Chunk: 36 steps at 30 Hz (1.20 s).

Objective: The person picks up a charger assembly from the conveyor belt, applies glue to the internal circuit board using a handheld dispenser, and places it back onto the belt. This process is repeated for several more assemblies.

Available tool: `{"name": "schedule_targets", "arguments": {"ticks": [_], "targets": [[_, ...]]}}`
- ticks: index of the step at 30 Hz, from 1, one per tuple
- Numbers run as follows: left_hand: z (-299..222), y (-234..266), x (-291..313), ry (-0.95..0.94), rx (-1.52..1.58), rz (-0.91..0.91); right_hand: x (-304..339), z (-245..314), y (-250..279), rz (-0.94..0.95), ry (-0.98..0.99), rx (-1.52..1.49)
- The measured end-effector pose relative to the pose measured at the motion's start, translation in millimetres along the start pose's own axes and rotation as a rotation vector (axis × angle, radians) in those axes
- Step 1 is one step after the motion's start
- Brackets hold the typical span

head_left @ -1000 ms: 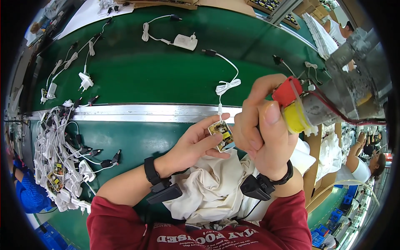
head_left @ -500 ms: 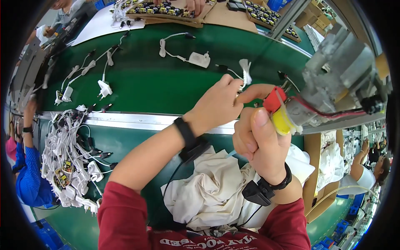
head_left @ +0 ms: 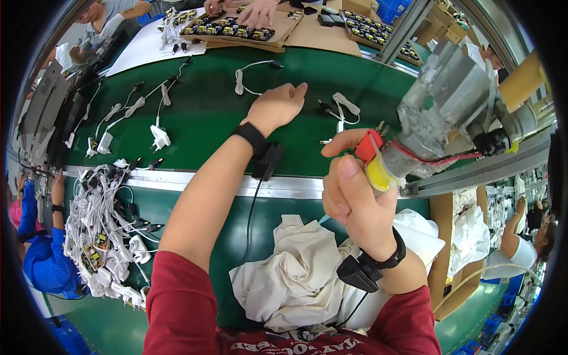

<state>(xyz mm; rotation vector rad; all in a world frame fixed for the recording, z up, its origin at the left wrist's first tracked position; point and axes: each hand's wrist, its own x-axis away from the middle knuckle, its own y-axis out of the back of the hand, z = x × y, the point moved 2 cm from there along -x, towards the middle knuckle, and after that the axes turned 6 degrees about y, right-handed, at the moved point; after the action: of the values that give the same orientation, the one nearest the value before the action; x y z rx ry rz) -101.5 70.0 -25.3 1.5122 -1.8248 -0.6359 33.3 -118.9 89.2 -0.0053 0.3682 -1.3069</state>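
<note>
My right hand (head_left: 361,201) is wrapped round the lower end of a suspended grey-bodied device (head_left: 444,106), at its red part (head_left: 368,146) and yellow band (head_left: 378,174). Beyond the metal rail, my left hand (head_left: 275,107) reaches over the green belt. A white cord (head_left: 239,83) with a black connector runs under it; the hand hides the cord's other end and most of its own fingers. Between the hands lies a white power adapter (head_left: 340,127) with a bundled cord (head_left: 346,103), partly behind my right hand. More adapters (head_left: 160,137) lie on the belt to the left.
A heap of white adapters and cords (head_left: 106,236) sits at the near left. Crumpled cream cloth (head_left: 302,266) lies before me, beside a cardboard box (head_left: 441,260) at right. Across the belt, a co-worker's hands (head_left: 257,13) are over a tray of small parts (head_left: 228,29).
My left hand has moved left and away from the device, leaving an adapter with bundled cord on the belt. It now covers where another white adapter lay. My right hand keeps its hold.
</note>
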Motion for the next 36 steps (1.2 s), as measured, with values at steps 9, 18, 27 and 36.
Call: {"name": "schedule_targets", "arguments": {"ticks": [9,18,27,36], "targets": [[24,-14,97,-0.032,0.723,-0.219,-3,-5,11,-0.044,0.04,-0.003],[18,-62,192,0.175,1.429,0.509,-12,-14,11,-0.147,0.051,0.034],[19,-78,187,0.028,1.295,0.824,-25,-43,19,-0.145,0.071,0.031],[27,-80,183,-0.015,1.304,0.828,-26,-54,20,-0.148,0.071,0.0]]}}
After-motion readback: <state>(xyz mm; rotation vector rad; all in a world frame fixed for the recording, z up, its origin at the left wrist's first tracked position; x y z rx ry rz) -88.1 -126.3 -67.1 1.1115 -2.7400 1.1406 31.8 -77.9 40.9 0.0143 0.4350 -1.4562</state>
